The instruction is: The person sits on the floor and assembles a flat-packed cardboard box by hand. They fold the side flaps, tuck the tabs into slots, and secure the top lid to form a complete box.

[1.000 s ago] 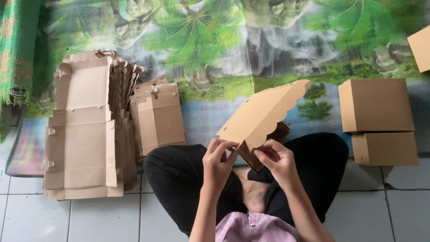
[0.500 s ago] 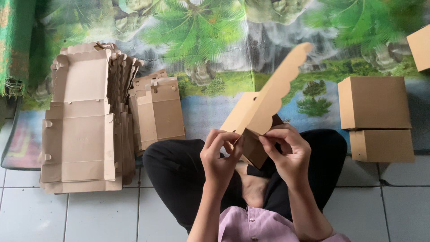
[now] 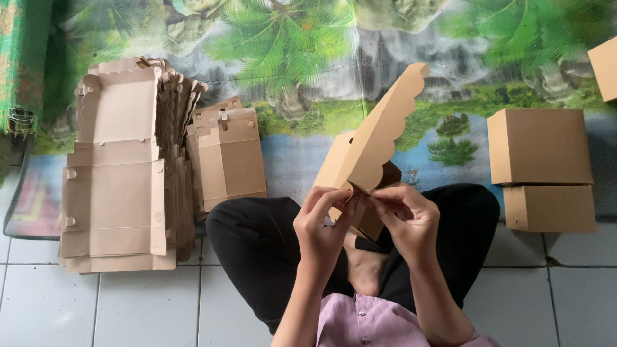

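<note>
A half-folded brown cardboard box (image 3: 366, 154) with a scalloped lid edge stands tilted above the person's crossed legs, its lid rising up and away from the fingers. The left hand (image 3: 321, 225) pinches the box's lower corner, fingers curled closed on the cardboard. The right hand (image 3: 405, 218) meets it just beside, fingertips pressed shut on a small flap at the same corner. Well out beyond the left hand's fingers lies a stack of flat unfolded box blanks (image 3: 119, 173), with a smaller stack (image 3: 228, 157) nearer. Well beyond the right hand's fingers sit two finished boxes (image 3: 540, 148), on a mat printed with palm trees (image 3: 289, 38).
</note>
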